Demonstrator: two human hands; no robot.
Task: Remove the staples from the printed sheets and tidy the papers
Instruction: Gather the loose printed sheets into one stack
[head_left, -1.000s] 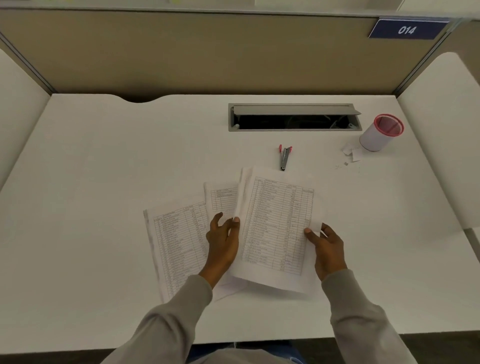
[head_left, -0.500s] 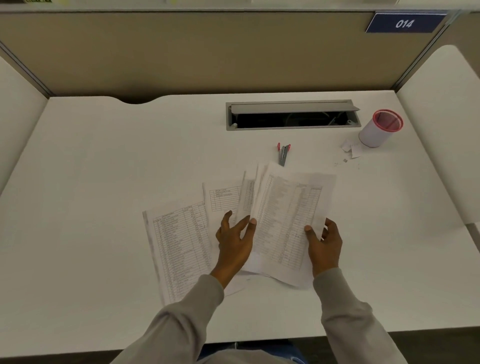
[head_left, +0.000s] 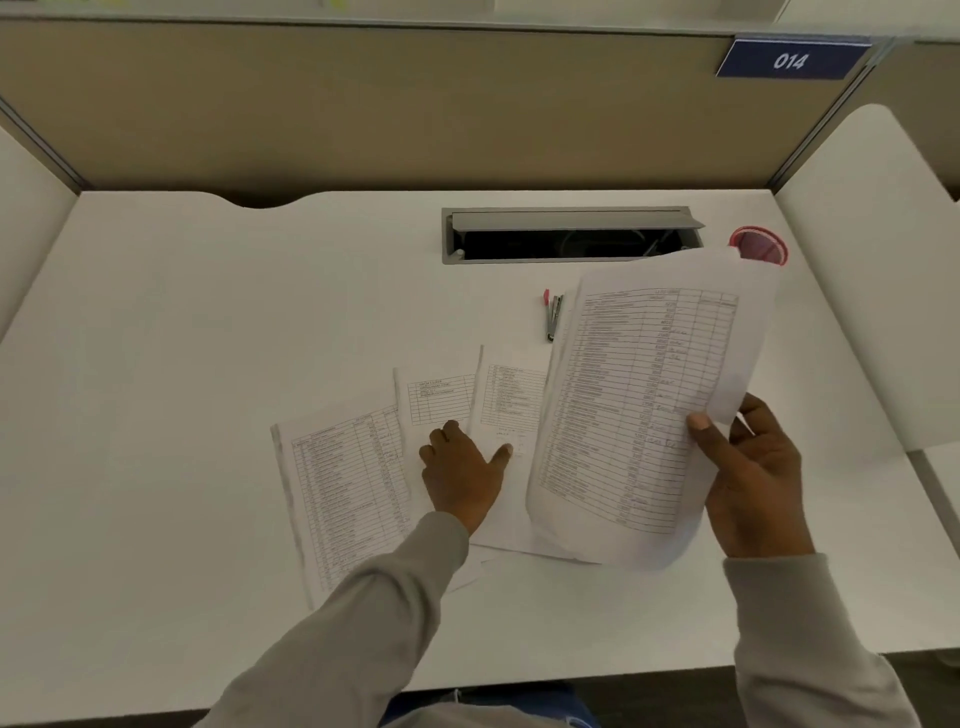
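My right hand (head_left: 748, 478) grips a printed sheet (head_left: 639, 405) by its right edge and holds it raised and tilted above the white desk (head_left: 208, 364). My left hand (head_left: 462, 467) lies flat, fingers spread, on the sheets that remain on the desk: a sheet with a table (head_left: 509, 400) under the thumb, a smaller-looking one (head_left: 436, 395) behind the fingers, and a long list sheet (head_left: 343, 493) to the left. A staple remover with a pink grip (head_left: 552, 315) lies just beyond the papers.
A pink-rimmed white cup (head_left: 758, 244) stands at the back right, partly hidden by the lifted sheet. An open grey cable tray (head_left: 571, 236) is set in the desk's far side. Beige partitions and a "014" sign (head_left: 789, 60) close the back.
My right hand has lifted the top sheet up and to the right, off the pile. My left hand has spread flat on the sheets left on the desk.
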